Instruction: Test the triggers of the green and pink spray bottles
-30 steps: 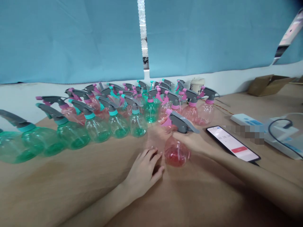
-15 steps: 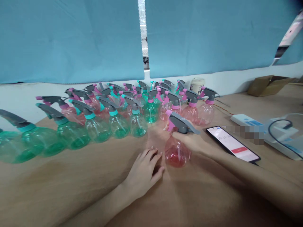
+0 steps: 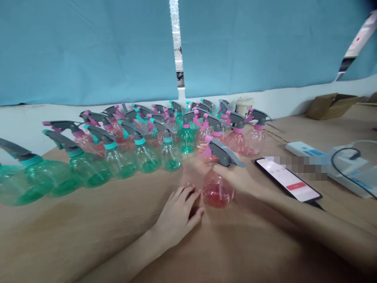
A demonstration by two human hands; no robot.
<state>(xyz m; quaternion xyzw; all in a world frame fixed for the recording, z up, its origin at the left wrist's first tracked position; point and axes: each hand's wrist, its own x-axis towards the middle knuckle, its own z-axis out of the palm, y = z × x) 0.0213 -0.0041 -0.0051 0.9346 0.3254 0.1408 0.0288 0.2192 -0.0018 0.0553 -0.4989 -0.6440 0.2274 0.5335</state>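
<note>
A pink spray bottle point(image 3: 217, 192) with a grey and pink trigger head stands upright in front of me, reddish at the bottom. My right hand point(image 3: 228, 173) is wrapped round its neck from the right, under the trigger head, with fingertips showing at the trigger's left. Just left of the bottle, my left hand point(image 3: 179, 210) rests on the table point(image 3: 123, 224), palm down, fingers loosely spread and nothing in them. Nearest ahead of it is a clear spray bottle point(image 3: 171, 157) with a turquoise collar and a little green at the bottom.
Rows of green spray bottles point(image 3: 91, 173) and pink spray bottles point(image 3: 255, 141) fill the back and left. To the right lie a lit phone point(image 3: 290, 181) and a white power strip point(image 3: 306, 151) with cables. A paper cup point(image 3: 245, 104) and a cardboard box point(image 3: 330, 106) stand behind.
The right fingers have shifted at the trigger and now stretch out past its left side. The bottle and my left hand stay in place; the whole view has shifted slightly.
</note>
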